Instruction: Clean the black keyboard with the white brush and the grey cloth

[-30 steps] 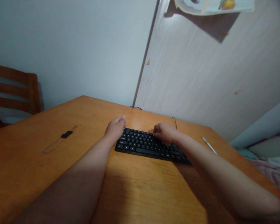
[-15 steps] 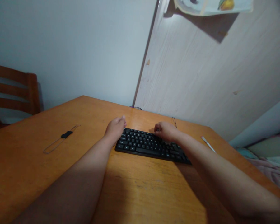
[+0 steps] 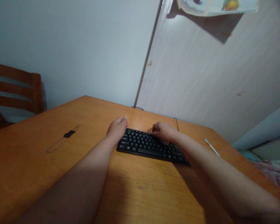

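A black keyboard (image 3: 144, 144) lies on the orange-brown wooden table (image 3: 140, 189), its right part partly covered by my right forearm. My left hand (image 3: 117, 129) is at the keyboard's upper left corner, thumb up and fingers curled against that edge. Over the upper row of keys, right of the middle, my right hand (image 3: 162, 131) is closed with its fingertips pinched together; whatever is between them is too small to make out.
On the left lies a wire loop with a black piece (image 3: 69, 134). A white brush-like stick (image 3: 211, 147) rests at the right. Thin black cable (image 3: 176, 123) shows behind the keyboard. A wooden chair (image 3: 37, 93) stands at the far left, against the wall.
My right hand has shifted slightly left along the keyboard's upper keys. My left hand stays at the corner. The whole view has moved a little.
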A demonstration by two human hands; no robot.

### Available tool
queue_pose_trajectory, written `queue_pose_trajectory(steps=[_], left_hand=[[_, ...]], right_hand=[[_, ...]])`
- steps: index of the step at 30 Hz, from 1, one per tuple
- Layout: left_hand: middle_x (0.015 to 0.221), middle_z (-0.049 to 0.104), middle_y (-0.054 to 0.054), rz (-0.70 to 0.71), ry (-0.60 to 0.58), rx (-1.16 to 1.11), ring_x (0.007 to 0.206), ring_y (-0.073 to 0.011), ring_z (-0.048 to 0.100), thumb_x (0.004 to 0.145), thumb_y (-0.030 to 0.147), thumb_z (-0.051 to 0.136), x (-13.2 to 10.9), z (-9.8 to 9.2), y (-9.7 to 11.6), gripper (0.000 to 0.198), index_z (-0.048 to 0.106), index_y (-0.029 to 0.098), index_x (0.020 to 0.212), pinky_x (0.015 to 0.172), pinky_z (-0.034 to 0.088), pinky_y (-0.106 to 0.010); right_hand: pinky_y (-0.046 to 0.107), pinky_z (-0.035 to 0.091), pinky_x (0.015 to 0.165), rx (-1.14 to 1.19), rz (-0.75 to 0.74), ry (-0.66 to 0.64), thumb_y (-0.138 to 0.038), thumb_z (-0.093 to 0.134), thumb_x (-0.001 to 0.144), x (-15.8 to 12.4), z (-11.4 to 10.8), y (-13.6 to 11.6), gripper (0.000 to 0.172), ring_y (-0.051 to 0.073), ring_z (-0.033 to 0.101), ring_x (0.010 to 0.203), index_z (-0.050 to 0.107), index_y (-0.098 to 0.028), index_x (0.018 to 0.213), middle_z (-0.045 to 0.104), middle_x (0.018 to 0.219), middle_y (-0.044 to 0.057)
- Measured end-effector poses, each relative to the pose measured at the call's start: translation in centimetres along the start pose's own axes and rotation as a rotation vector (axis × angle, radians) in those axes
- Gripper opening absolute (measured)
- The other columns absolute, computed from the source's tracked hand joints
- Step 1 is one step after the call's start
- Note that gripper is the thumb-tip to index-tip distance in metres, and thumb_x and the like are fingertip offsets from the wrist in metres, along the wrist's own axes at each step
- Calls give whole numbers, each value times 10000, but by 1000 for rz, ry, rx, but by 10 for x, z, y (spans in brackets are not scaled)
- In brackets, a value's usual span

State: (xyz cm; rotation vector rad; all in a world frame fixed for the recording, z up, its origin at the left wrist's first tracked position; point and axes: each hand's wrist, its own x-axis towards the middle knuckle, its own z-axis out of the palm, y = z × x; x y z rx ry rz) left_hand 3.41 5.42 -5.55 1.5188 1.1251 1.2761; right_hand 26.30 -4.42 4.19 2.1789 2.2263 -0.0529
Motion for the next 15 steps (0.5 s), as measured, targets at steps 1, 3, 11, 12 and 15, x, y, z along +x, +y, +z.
queue_pose_trajectory(steps=[1, 3, 11, 12, 15], left_hand=[[866, 758, -115, -1, 0, -3, 803, -265, 700, 883, 718, 472, 0, 0, 0, 568, 696, 198, 834, 701, 491, -347], [865, 759, -113, -8, -1, -10, 804, -266, 701, 877, 721, 478, 0, 0, 1, 567, 697, 199, 829, 709, 495, -349], [874, 761, -110, -1, 2, -21, 833, -271, 705, 878, 719, 482, -1, 1, 3, 566, 703, 199, 852, 724, 502, -354], [876, 761, -112, -1, 0, -18, 836, -272, 705, 880, 718, 480, -2, 0, 3, 566, 702, 197, 851, 724, 502, -355], [880, 762, -117, -10, -7, 0, 837, -276, 707, 887, 716, 471, -2, 0, 5, 572, 696, 193, 831, 714, 500, -357]], right_hand=[[294, 432, 675, -8, 0, -3, -254, 651, 840, 0, -1, 0, 156, 250, 677, 882, 766, -219, 940, 765, 988, 108], [293, 432, 676, -22, -4, -12, -253, 660, 831, 0, -2, -1, 150, 250, 679, 874, 767, -224, 932, 765, 970, 103], [302, 427, 676, -57, -6, -13, -240, 642, 823, 0, -3, -4, 165, 252, 680, 849, 766, -222, 931, 763, 947, 104], [303, 424, 670, -59, -10, -13, -240, 638, 823, -1, -3, -4, 167, 253, 680, 847, 765, -223, 929, 763, 947, 104], [305, 408, 642, -59, -34, -20, -240, 632, 813, -5, -5, -6, 167, 258, 679, 840, 764, -232, 915, 767, 943, 97]])
